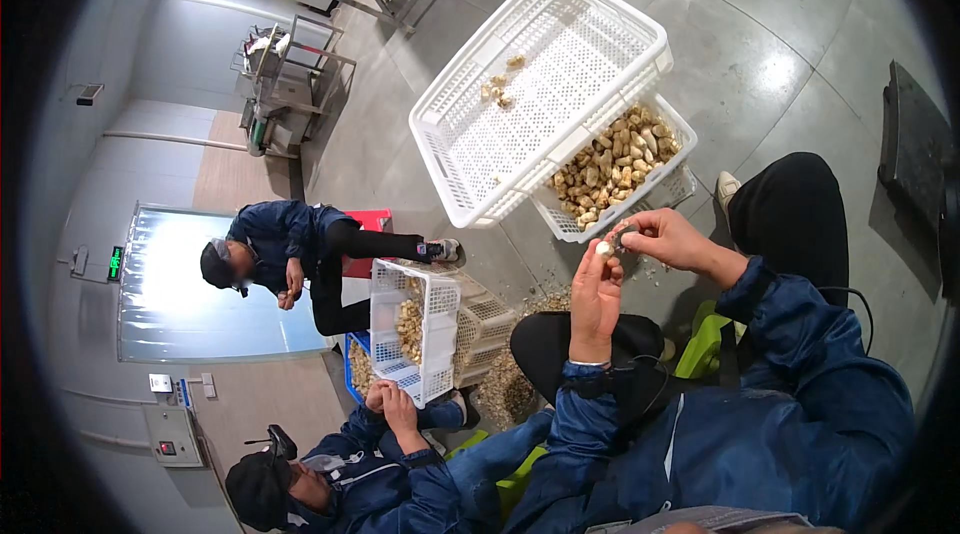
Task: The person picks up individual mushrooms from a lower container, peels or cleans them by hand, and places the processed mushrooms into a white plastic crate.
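head view: garlic clove between fingers

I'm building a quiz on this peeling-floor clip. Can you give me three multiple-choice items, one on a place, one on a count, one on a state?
1. Where does the upper white crate sit?
A. Tilted on the rim of the crate full of pieces
B. Flat on the floor, apart
C. On the person's lap

2. How many other people are in view?
A. None
B. Two
C. Four

3. What does the left hand do?
A. Rests open on the knee
B. Pinches a small pale piece
C. Grips a crate

Answers: 1 A, it leans across the fuller crate; 2 B, two seated workers at left; 3 B, the piece is at its fingertips, the right hand meeting it.
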Motion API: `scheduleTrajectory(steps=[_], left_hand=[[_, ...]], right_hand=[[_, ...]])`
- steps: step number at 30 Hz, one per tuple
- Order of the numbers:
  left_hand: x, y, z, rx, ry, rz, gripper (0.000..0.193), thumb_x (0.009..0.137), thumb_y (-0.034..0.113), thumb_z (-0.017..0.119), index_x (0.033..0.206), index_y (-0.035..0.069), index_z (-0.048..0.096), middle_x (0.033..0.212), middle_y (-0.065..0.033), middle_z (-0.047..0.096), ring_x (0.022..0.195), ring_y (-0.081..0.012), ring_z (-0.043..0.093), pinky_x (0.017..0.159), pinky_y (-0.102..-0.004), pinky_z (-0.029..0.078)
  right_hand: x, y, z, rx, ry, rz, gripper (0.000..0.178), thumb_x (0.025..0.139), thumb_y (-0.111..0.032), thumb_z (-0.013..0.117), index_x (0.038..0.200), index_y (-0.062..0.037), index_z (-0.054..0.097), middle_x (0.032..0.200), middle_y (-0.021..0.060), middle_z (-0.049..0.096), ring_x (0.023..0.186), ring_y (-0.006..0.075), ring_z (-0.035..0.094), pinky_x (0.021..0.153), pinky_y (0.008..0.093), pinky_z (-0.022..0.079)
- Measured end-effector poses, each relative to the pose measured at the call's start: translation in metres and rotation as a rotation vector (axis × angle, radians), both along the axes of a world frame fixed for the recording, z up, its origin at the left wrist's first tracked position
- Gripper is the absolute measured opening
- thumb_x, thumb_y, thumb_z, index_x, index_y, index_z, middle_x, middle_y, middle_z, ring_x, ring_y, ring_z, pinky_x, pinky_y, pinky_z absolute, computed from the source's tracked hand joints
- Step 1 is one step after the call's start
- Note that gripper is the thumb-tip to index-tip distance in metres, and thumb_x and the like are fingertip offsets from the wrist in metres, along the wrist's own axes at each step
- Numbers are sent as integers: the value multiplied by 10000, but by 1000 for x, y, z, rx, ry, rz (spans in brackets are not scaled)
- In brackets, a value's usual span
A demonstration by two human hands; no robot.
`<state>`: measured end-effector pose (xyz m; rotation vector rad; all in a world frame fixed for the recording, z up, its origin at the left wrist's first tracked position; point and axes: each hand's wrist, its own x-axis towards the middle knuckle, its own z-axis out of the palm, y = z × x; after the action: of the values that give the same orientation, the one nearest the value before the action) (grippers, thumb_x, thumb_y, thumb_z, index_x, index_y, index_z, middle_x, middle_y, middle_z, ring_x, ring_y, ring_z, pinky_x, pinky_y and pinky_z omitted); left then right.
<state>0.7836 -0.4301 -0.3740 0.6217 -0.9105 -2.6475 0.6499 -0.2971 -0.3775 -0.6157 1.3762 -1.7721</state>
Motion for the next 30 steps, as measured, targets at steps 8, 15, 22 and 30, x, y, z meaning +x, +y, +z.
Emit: scheduleTrajectory(steps=[8, 15, 22, 30], left_hand=[[-4, 14, 1, -313, -66, 53, 288, 962, 123, 576, 1237, 36, 583, 1146, -23, 620, 940, -96, 572, 824, -245, 461], [-1, 7, 3, -2, 0, 16, 338, 968, 78, 539, 1299, 14, 511, 1178, -60, 591, 967, -129, 574, 841, -278, 481], [-2, 12, -4, -270, -56, 62, 343, 967, 91, 546, 1293, -7, 506, 1205, -105, 596, 990, -161, 588, 855, -281, 496], [-1, 8, 2, -171, -43, 37, 337, 959, 157, 583, 1257, 11, 526, 1149, -88, 607, 977, -154, 587, 833, -267, 499]], right_hand=[[4, 5, 12, -16, 177, 21, 248, 908, -176, 630, 1094, -14, 655, 937, -4, 641, 830, 55, 553, 732, 233, 459], [-1, 6, 5, 21, 41, 36, 277, 903, -218, 639, 1066, 4, 669, 816, -28, 616, 758, 53, 523, 681, 242, 439], [0, 2, -1, 17, 230, -3, 263, 882, -216, 650, 1050, -16, 682, 883, 46, 634, 814, 115, 590, 718, 279, 482], [5, 2, 5, -45, 262, -79, 210, 893, -206, 621, 946, -9, 671, 765, -13, 608, 720, 67, 550, 647, 253, 452]])
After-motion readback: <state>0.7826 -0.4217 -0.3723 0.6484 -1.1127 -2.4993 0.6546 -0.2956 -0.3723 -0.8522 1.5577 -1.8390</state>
